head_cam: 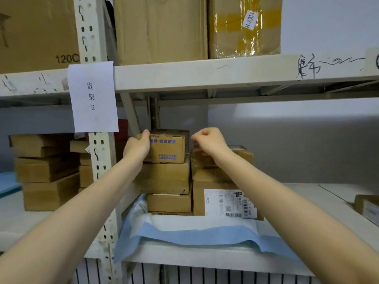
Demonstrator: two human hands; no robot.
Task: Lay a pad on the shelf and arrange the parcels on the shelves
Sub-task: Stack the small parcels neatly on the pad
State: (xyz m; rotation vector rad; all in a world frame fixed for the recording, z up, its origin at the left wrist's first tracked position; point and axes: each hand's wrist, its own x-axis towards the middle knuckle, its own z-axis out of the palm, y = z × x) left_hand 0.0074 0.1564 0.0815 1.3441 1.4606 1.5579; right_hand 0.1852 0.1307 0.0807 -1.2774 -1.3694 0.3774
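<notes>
A blue and white pad [190, 232] lies rumpled on the middle shelf [320, 199], its edge hanging over the front. On it stand two stacks of brown cardboard parcels. My left hand [137, 147] grips the left side of the small top parcel [167, 146] with blue print, which rests on a larger box [164, 177]. My right hand [209, 141] is closed in a fist just right of that parcel, above a flat parcel [244, 155] on the right stack. A big box with a white shipping label [229, 202] forms the base of the right stack.
A white upright post [100, 158] with a paper sign [93, 97] divides the bays. More brown boxes [47, 171] are stacked in the left bay. Large cartons [160, 29] fill the upper shelf. One small parcel [368, 208] sits at the far right.
</notes>
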